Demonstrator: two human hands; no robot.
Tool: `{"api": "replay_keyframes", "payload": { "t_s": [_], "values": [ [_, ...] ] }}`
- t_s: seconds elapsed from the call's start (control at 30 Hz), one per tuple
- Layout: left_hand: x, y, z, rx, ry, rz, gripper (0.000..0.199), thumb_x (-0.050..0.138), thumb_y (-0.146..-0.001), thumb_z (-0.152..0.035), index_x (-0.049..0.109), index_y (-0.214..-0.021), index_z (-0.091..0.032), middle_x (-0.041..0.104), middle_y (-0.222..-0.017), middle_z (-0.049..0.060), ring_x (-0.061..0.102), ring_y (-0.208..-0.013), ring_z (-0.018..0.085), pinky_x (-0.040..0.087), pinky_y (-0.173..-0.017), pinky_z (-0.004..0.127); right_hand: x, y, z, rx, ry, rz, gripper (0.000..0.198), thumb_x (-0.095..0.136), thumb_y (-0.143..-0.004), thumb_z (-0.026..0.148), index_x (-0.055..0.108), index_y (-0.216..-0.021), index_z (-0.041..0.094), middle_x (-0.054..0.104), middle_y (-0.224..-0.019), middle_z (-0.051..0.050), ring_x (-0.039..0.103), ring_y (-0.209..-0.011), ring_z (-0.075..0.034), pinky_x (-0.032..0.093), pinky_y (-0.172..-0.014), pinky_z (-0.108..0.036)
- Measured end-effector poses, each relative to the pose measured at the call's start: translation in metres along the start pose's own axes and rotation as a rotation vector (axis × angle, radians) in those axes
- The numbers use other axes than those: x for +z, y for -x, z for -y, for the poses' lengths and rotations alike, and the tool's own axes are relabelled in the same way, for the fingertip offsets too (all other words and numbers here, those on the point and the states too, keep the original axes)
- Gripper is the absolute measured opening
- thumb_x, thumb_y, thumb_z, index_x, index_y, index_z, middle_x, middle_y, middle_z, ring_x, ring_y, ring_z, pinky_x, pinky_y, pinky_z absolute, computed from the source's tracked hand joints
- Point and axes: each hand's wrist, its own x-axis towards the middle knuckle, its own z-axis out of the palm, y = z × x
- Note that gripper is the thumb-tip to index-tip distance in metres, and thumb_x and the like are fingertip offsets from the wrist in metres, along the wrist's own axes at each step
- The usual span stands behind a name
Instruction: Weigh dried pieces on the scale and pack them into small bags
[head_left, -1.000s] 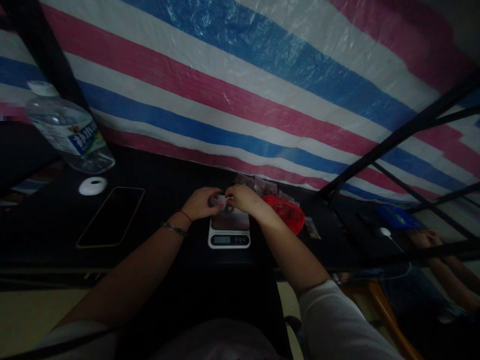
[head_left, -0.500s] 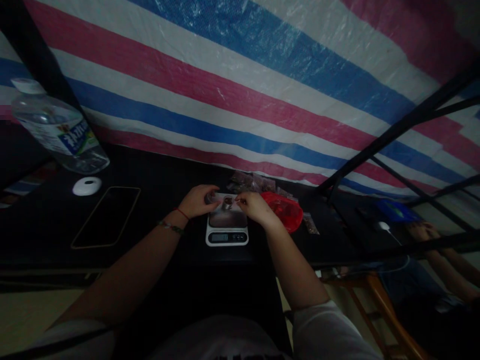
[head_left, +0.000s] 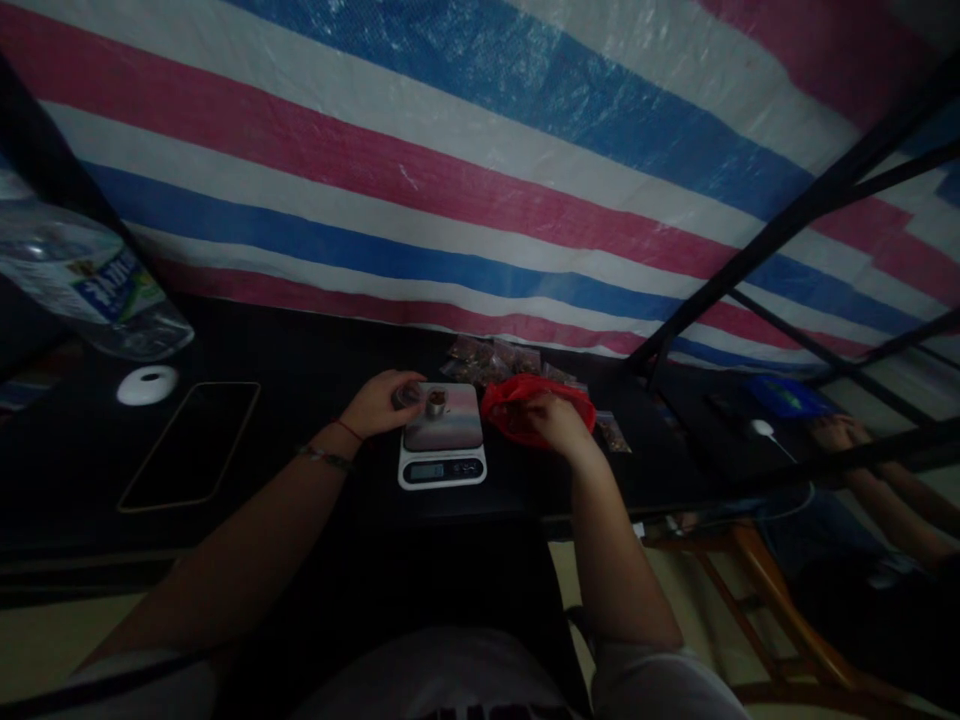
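Note:
A white kitchen scale [head_left: 442, 470] with a lit display lies on the black table. On its metal plate stands a small silver cup [head_left: 436, 402] with brownish bits inside. Beside the plate's left edge, my left hand [head_left: 381, 403] curls its fingers and thumb around a small clear round piece [head_left: 407, 394], whose kind I cannot make out. My right hand [head_left: 556, 420] reaches into the mouth of a red plastic bag [head_left: 517, 392] to the right of the scale. Its fingertips are hidden inside the bag, so what they hold does not show.
Small clear packets [head_left: 491, 358] lie behind the red bag, and another packet [head_left: 613, 432] is to its right. A phone [head_left: 191, 445], a white round case [head_left: 147, 385] and a water bottle [head_left: 112, 285] are at left. Another person's hands [head_left: 832, 432] rest at far right.
My right hand has moved right, from above the scale's plate to inside the red bag. My left hand stays by the scale's left edge. The view has shifted slightly.

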Motion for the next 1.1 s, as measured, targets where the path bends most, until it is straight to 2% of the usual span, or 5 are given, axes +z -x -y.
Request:
{"api": "replay_keyframes", "payload": {
  "t_s": [0.13,0.37,0.67,0.97,1.1],
  "values": [
    [0.000,0.000,-0.005,0.013,0.007,0.010,0.045,0.063,-0.074,-0.040,0.062,-0.113,-0.018,0.066,-0.105,0.008,0.062,-0.094,0.024,0.050,-0.084,0.037,0.014,-0.017,-0.011,-0.107,-0.027,0.110,0.029,0.060,-0.080,0.011,0.070,-0.107,0.017,0.070,-0.110,-0.007,0.062,-0.103,-0.019,0.043,-0.093,-0.028],
    [0.002,0.002,-0.010,0.037,0.028,0.063,0.043,0.063,-0.074,-0.039,0.062,-0.112,-0.019,0.066,-0.104,0.008,0.062,-0.094,0.023,0.050,-0.084,0.038,0.031,-0.039,-0.004,-0.150,0.030,0.114,0.025,0.055,-0.086,0.017,0.068,-0.108,0.015,0.069,-0.110,-0.010,0.063,-0.102,-0.022,0.043,-0.095,-0.031],
    [-0.003,-0.001,-0.005,-0.006,0.061,0.030,0.040,0.062,-0.075,-0.040,0.064,-0.109,-0.020,0.067,-0.103,0.007,0.063,-0.093,0.024,0.051,-0.083,0.037,0.027,-0.046,-0.003,-0.080,0.051,0.147,0.028,0.059,-0.084,0.016,0.069,-0.110,0.017,0.069,-0.112,-0.009,0.064,-0.102,-0.021,0.044,-0.093,-0.028],
    [0.001,0.000,0.003,-0.016,0.075,0.029,0.040,0.062,-0.076,-0.039,0.063,-0.110,-0.019,0.067,-0.105,0.008,0.064,-0.093,0.023,0.051,-0.083,0.037,0.028,-0.052,-0.002,-0.155,0.009,0.184,0.029,0.060,-0.081,0.010,0.069,-0.107,0.017,0.069,-0.112,-0.007,0.064,-0.102,-0.020,0.044,-0.091,-0.026],
    [0.001,0.001,0.002,-0.039,0.095,0.028,0.039,0.061,-0.075,-0.037,0.063,-0.110,-0.019,0.069,-0.101,0.007,0.064,-0.091,0.023,0.051,-0.083,0.038,0.028,-0.056,-0.005,-0.177,0.075,0.201,0.030,0.060,-0.077,0.007,0.070,-0.104,0.017,0.069,-0.110,-0.009,0.064,-0.099,-0.021,0.046,-0.087,-0.025]
  ]
}}
